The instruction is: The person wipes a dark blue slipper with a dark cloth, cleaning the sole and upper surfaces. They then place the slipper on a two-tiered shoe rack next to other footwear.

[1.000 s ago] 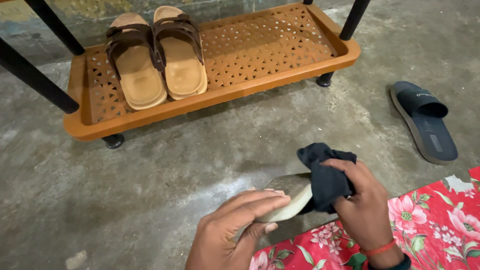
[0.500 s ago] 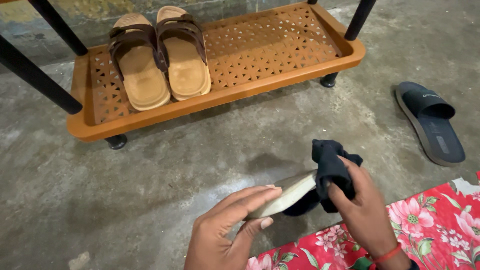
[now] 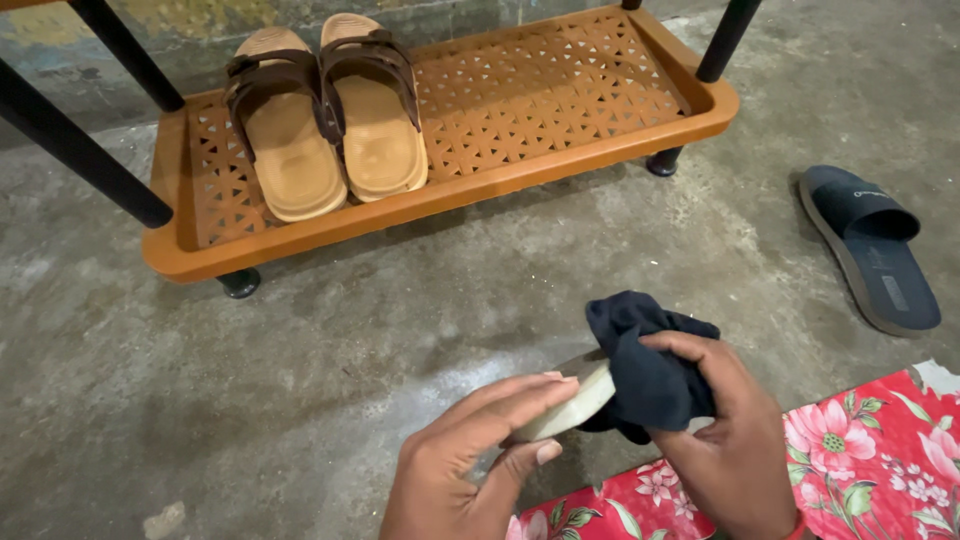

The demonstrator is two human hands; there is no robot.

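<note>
My left hand grips one end of a slipper turned on its edge, its pale sole edge showing. My right hand holds a bunched dark cloth pressed against the slipper's other end, covering most of it. Both hands hover low over the concrete floor at the bottom centre of the view. A matching dark blue slipper lies on the floor to the right.
An orange plastic shoe rack shelf with black legs stands ahead, with a pair of tan sandals with brown straps on its left half. A red floral mat covers the bottom right corner.
My right hand with the cloth has slid back along the slipper toward my left hand, covering more of it. The slipper has tilted slightly.
</note>
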